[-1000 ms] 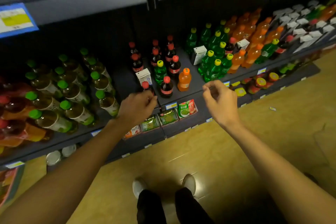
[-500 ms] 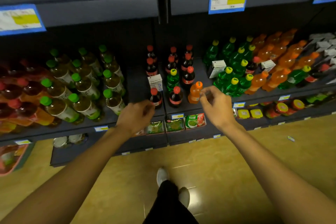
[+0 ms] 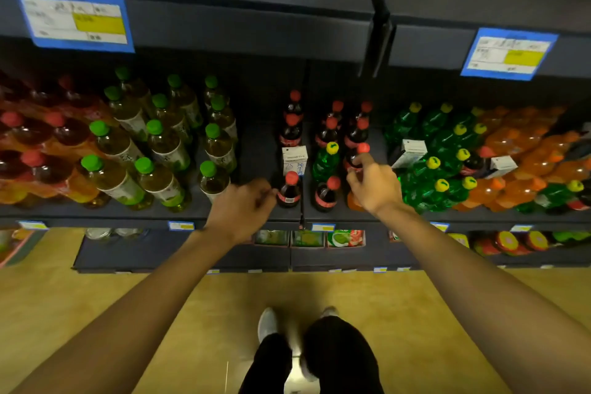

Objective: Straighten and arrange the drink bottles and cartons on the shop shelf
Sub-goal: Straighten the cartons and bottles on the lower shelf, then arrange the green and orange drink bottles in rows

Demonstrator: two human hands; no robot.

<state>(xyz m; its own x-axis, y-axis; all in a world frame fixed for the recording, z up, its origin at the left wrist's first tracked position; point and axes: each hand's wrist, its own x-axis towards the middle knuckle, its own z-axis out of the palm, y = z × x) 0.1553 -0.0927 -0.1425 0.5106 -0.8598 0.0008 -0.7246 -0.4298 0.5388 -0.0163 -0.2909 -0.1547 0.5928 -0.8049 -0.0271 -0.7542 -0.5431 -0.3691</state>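
Dark shelf (image 3: 256,150) carries bottles (image 3: 166,144) and cartons (image 3: 294,159).

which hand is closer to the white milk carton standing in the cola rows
Left. The left hand sits just below-left of the white carton; the right hand is farther off, past the green bottle.

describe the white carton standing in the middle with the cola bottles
The white carton is a small box, apparently cardboard, with blue print on its front and a grey top. It stands upright on the middle shelf, directly behind the front cola bottle and in front of another cola bottle. Neither hand touches it; the print is too blurred to read.
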